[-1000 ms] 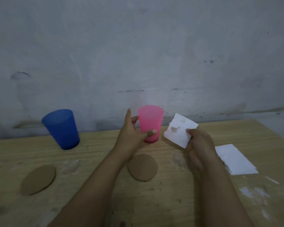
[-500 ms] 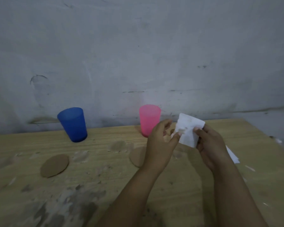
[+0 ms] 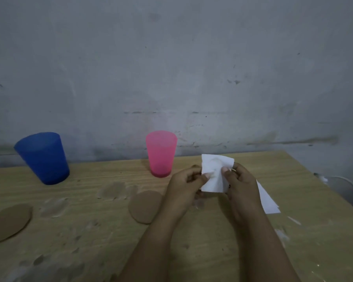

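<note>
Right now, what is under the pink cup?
Only the table: the pink cup stands straight on the wood. The brown disc lies nearer, apart from it. The wood beneath its base is covered by the cup itself.

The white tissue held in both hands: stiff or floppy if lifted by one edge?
Probably floppy: the white tissue bends and creases between the left hand and the right hand. Likely very light, since fingertip pinches alone hold it up. It looks thin, so it may tear if pulled hard.
</note>
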### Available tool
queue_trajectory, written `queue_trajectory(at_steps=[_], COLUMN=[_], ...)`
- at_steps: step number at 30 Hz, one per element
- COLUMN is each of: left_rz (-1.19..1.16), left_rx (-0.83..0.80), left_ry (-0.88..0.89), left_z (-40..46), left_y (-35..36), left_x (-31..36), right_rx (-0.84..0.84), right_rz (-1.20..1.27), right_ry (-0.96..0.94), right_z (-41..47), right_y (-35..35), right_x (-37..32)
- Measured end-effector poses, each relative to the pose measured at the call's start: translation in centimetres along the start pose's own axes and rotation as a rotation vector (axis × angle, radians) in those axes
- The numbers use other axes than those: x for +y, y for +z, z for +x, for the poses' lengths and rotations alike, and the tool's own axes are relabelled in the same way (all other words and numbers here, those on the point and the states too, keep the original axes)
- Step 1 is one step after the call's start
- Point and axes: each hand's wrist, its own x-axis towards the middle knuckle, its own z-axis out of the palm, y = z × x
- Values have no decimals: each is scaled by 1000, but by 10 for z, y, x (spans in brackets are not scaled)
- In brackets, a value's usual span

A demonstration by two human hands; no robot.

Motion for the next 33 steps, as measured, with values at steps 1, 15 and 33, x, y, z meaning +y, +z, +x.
queue_trajectory(at_steps=[1,15,33], left_rz=[16,-69,-59], left_rx=[13,34,72], left_ry=[2,-24,-69], left_z=[3,18,18], left_y=[-1,-10,-5], left_x=[-1,-18,-15], right_rx=[-14,-103,27], right_rz=[15,25,-150], right_ry=[1,103,31], right_z=[1,11,5], right_y=[-1,-8,0], right_x=[1,21,7])
